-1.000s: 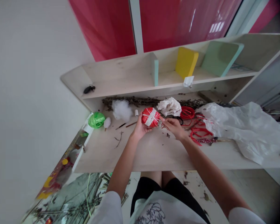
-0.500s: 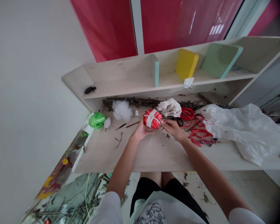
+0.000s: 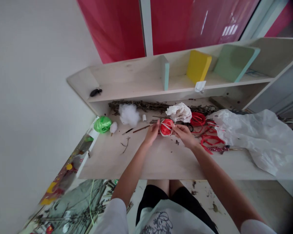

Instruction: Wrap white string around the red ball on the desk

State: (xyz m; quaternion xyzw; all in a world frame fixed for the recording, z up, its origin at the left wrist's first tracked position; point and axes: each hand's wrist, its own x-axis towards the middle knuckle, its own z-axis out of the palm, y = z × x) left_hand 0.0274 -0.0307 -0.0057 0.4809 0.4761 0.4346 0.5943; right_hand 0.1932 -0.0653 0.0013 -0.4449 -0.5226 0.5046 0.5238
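A red ball (image 3: pixel 166 128), bound with white string (image 3: pixel 167 123), sits between the hands above the shelf (image 3: pixel 166 159). The left hand (image 3: pixel 152 133) stands at its nine o'clock side, fingers pointing up; whether they grip or merely brace it, I cannot tell. The right hand (image 3: pixel 185 135) pinches the ball's three o'clock edge between thumb and fingertips; whether string is caught there too is hard to make out. The ball's underside is hidden. At one o'clock, crumpled white paper (image 3: pixel 179 112) covers part of a twig bundle (image 3: pixel 146 105). Towards three o'clock, a translucent plastic bag (image 3: pixel 256 139) overlaps red ribbon (image 3: pixel 212 140), its far end reaching the picture's edge.
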